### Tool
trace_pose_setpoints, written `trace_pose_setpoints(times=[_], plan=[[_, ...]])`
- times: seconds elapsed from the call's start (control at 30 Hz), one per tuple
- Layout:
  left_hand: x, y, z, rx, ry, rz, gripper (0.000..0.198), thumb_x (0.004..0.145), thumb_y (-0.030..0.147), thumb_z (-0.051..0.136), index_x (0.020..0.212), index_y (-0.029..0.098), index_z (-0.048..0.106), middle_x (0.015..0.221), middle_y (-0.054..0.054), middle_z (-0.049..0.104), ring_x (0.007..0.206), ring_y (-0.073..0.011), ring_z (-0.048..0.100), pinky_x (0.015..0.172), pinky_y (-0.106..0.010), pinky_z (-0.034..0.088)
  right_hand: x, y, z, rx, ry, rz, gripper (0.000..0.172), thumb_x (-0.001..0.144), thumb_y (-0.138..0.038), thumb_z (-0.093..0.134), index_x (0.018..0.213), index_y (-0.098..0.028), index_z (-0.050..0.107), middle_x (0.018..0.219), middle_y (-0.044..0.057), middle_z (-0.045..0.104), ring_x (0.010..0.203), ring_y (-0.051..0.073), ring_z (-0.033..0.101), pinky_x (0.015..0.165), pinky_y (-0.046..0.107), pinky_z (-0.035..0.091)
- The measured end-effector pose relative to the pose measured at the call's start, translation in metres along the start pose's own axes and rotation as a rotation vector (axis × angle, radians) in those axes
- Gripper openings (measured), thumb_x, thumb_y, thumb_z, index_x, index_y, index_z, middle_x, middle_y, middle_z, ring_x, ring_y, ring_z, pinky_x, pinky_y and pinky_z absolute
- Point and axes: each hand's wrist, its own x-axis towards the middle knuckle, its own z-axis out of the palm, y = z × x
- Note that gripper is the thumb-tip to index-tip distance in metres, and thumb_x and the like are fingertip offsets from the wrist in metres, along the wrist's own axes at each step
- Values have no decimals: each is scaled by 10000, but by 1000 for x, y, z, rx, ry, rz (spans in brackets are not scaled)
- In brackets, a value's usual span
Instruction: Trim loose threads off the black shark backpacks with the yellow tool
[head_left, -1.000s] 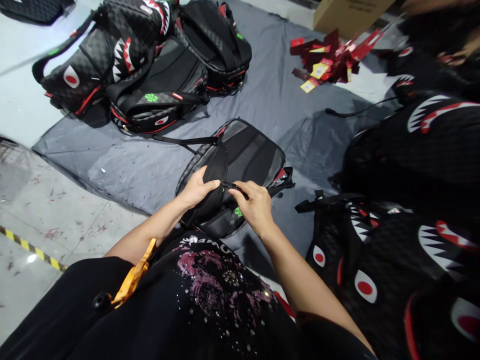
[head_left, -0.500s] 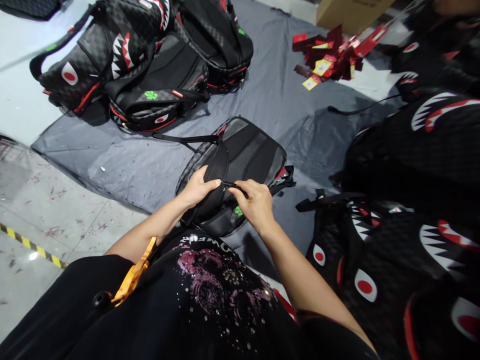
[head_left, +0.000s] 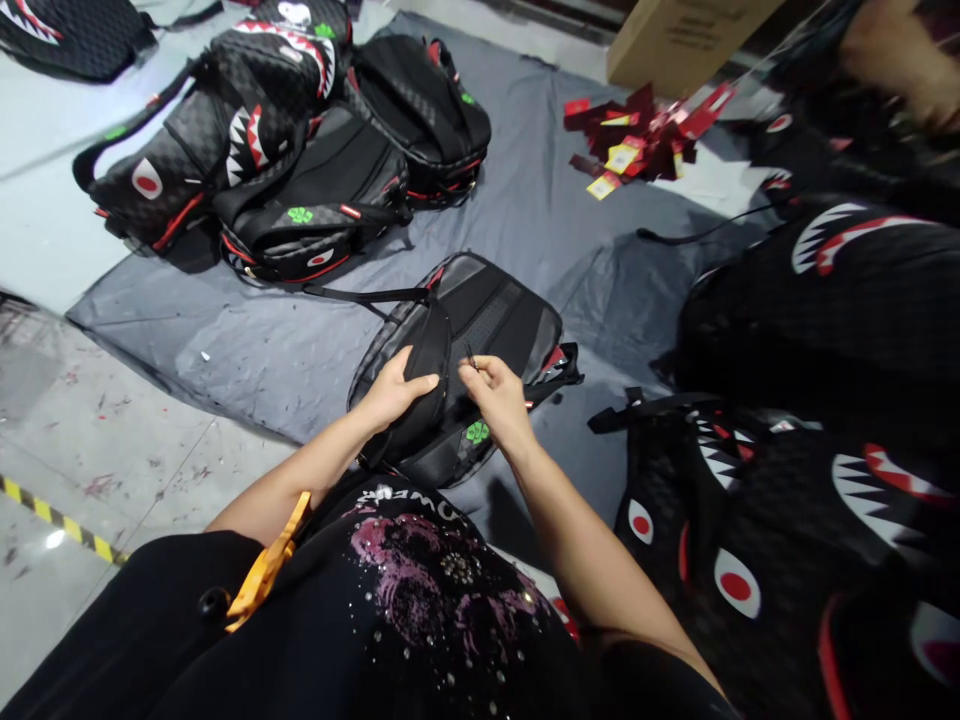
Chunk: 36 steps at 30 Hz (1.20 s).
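Head view: the black backpack (head_left: 506, 318) lies on the grey sheet (head_left: 259, 345), straps upward. The left hand (head_left: 391, 392) is clamped on one padded strap (head_left: 430, 345); the right hand (head_left: 499, 395), apart from it, pinches a thin dark item (head_left: 470, 354).

From where I stand, a black and grey backpack (head_left: 514, 325) lies slantwise around the middle of the frame, its padded back facing up. A narrow strap (head_left: 367, 295) trails from it toward the upper left; a green patch (head_left: 477, 432) marks its lower side. Near its centre shows something thin and dark (head_left: 470, 352), too small to make out.
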Motion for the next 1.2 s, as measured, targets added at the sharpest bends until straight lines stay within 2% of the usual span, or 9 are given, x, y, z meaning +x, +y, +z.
trace_pose_setpoints(times=[0.13, 0.27, 0.33, 0.47, 0.63, 0.8, 0.9, 1.0, 1.2], plan=[[3, 1, -6, -28, -82, -107, 619, 651, 607, 819, 1030, 170, 598, 874, -38, 695, 716, -177, 652, 692, -294, 527, 19, -4, 20, 234, -151, 229, 507, 569, -641, 766, 706, -211, 536, 584, -74, 415, 494, 80, 293, 481, 232, 241], [20, 12, -29, 87, 106, -100, 633, 736, 782, 640, 850, 159, 646, 732, -50, 677, 638, -148, 614, 583, -244, 460, 18, -1, 37, 130, -94, 54, 450, 644, -562, 724, 603, -220, 435, 567, -70, 348, 541, 95, 301, 520, 240, 237], [31, 16, -36, 156, 236, -72, 578, 721, 722, 704, 829, 156, 658, 697, -28, 661, 606, -126, 587, 552, -221, 425, 9, 4, 43, 13, -103, -55, 401, 707, -506, 680, 584, -219, 428, 571, -58, 358, 565, 109, 330, 543, 252, 261], [47, 9, -30, 150, 269, -79, 394, 664, 485, 839, 767, 144, 671, 653, 4, 645, 580, -103, 563, 562, -210, 430, -6, 14, 48, -116, -128, -136, 296, 788, -462, 611, 656, -217, 511, 627, -29, 489, 623, 152, 455, 605, 274, 354], [58, -5, -17, -78, 207, -260, 343, 639, 406, 854, 697, 130, 659, 641, -38, 672, 555, -140, 619, 541, -245, 504, -6, 20, 42, -159, -213, -132, 252, 812, -445, 599, 737, -205, 601, 697, -1, 586, 693, 183, 541, 665, 292, 414], [67, -5, -19, -146, 212, -233, 317, 602, 328, 863, 727, 122, 657, 707, -60, 717, 576, -141, 647, 534, -232, 519, 4, 24, 32, -71, -282, -28, 296, 804, -472, 640, 706, -195, 602, 650, -22, 540, 632, 150, 496, 615, 269, 402], [69, -5, -19, -170, 163, -200, 375, 603, 389, 865, 777, 130, 657, 744, -65, 731, 611, -157, 666, 563, -249, 538, 19, 21, 26, -5, -172, 35, 336, 859, -510, 593, 751, -192, 616, 603, -42, 465, 554, 122, 430, 542, 253, 369], [71, -8, -17, -161, 127, -177, 431, 606, 454, 862, 787, 136, 635, 728, -53, 723, 605, -156, 663, 575, -253, 535, 40, 14, 21, -73, -6, -61, 304, 893, -479, 552, 866, -191, 645, 680, -19, 541, 584, 128, 480, 576, 262, 416], [75, -11, -15, -66, 64, -71, 439, 685, 538, 791, 771, 146, 613, 700, -34, 692, 578, -136, 620, 563, -240, 492, 74, 11, 21, -152, -65, -177, 174, 835, -370, 610, 875, -202, 631, 817, 18, 627, 711, 163, 597, 692, 297, 498]])
